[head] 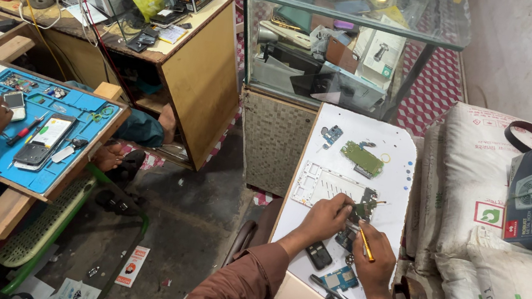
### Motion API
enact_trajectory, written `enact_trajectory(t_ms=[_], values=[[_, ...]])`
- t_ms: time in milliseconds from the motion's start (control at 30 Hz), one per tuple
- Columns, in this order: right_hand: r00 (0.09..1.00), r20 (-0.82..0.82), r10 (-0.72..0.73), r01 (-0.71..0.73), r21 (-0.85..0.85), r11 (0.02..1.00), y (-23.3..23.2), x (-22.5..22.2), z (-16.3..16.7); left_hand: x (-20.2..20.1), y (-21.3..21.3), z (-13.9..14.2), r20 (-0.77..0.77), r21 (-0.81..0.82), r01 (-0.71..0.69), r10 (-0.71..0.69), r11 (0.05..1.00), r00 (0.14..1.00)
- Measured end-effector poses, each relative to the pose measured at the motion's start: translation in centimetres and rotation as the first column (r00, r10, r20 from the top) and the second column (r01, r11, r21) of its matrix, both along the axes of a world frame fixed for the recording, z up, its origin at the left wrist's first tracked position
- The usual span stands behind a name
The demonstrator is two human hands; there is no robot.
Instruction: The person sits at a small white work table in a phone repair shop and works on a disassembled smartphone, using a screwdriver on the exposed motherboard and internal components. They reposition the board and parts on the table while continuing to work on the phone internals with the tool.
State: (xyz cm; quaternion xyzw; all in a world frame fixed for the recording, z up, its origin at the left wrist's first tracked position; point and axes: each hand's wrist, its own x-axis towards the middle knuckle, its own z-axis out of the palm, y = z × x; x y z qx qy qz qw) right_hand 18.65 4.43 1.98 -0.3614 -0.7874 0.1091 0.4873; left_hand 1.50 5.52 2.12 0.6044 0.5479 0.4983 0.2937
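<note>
Both hands work beside the white frame (324,183): left hand (326,218) pinches a small board (362,212); right hand (376,257) grips a yellow tool (366,244). Board looks light, breakable; hold its edges.

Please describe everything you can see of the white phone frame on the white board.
The white phone frame is a flat rectangular piece, plastic by its look, with an open middle and small cut-outs. It lies flat on the white board, left of the green circuit board. The left hand rests at its lower right corner.
</note>
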Motion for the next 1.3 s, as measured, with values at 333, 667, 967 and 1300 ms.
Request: enact_trajectory(t_ms=[333, 667, 967, 1300], values=[[1.000, -0.015, 0.012, -0.011, 0.030, 0.999, -0.06, 0.03, 0.04, 0.03, -0.01, -0.16, 0.017, 0.026, 0.003, -0.004, 1.000, 1.000], [0.999, -0.018, 0.035, -0.034, 0.057, 0.998, -0.28, 0.54, 0.95, 0.42, -0.01, 0.32, 0.056, -0.038, 0.023, -0.020, 0.999, 0.998], [1.000, -0.016, -0.026, 0.026, 0.023, 0.999, -0.09, 0.42, 0.64, 0.53, 0.20, 0.50, 0.019, -0.067, -0.005, 0.006, 0.998, 1.000], [1.000, -0.010, 0.001, -0.001, 0.045, 0.999, 0.28, 0.40, 0.32, 0.43, 0.45, 0.35, 0.078, -0.046, 0.014, -0.010, 0.999, 0.997]])
